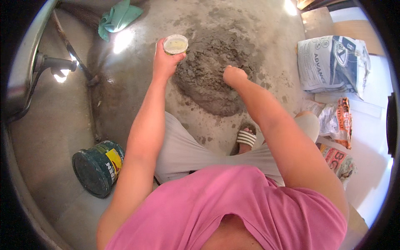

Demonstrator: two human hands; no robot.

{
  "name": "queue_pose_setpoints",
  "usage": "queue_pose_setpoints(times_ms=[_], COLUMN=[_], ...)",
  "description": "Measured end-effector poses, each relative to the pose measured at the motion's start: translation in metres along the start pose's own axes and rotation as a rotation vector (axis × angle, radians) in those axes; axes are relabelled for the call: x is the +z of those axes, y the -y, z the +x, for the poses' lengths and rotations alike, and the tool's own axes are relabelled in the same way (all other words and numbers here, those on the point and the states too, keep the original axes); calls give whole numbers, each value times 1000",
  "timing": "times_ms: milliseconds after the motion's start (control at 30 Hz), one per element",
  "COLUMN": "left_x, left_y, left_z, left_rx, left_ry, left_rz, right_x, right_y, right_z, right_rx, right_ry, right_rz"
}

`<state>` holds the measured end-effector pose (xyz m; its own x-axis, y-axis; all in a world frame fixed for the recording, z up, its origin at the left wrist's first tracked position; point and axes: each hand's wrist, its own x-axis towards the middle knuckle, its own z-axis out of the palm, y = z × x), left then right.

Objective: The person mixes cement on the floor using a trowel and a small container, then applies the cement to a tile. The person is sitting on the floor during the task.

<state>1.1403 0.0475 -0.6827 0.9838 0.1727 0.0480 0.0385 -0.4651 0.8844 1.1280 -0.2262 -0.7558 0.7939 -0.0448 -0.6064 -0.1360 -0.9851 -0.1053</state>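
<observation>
A small round tub (176, 44) with a pale rim and whitish contents is gripped around its side by my left hand (164, 63). It is held upright at the left edge of a heap of wet grey mortar (210, 89) on the floor. Above the heap's right part, my right hand (235, 76) is closed, with the fingers curled down toward the mix. What it holds, if anything, is hidden by the hand. The mortar is lumpy and spread in a rough oval.
A large grey-white paper sack (329, 64) stands at the right, with an orange-marked plastic bag (339, 121) and another bag (337, 162) nearer me. A dark green bucket (98, 166) lies at the left. Green cloth (118, 18) lies far left, near a pipe (71, 46). My sandalled foot (246, 139) is near the heap.
</observation>
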Motion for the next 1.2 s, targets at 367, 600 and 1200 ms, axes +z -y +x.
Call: queue_pose_setpoints(times_ms=[367,600,1200], left_x=[-13,-9,-11], left_y=[-17,-17,-20], left_z=[-5,-18,-12], left_rx=[-1,18,-1], left_ry=[28,158,229], left_rz=[-45,42,34], right_x=[16,46,26], right_y=[-81,-51,9], right_z=[-12,-1,-104], right_rx=[78,49,121], right_ry=[-28,33,56], right_rz=[-77,135,227])
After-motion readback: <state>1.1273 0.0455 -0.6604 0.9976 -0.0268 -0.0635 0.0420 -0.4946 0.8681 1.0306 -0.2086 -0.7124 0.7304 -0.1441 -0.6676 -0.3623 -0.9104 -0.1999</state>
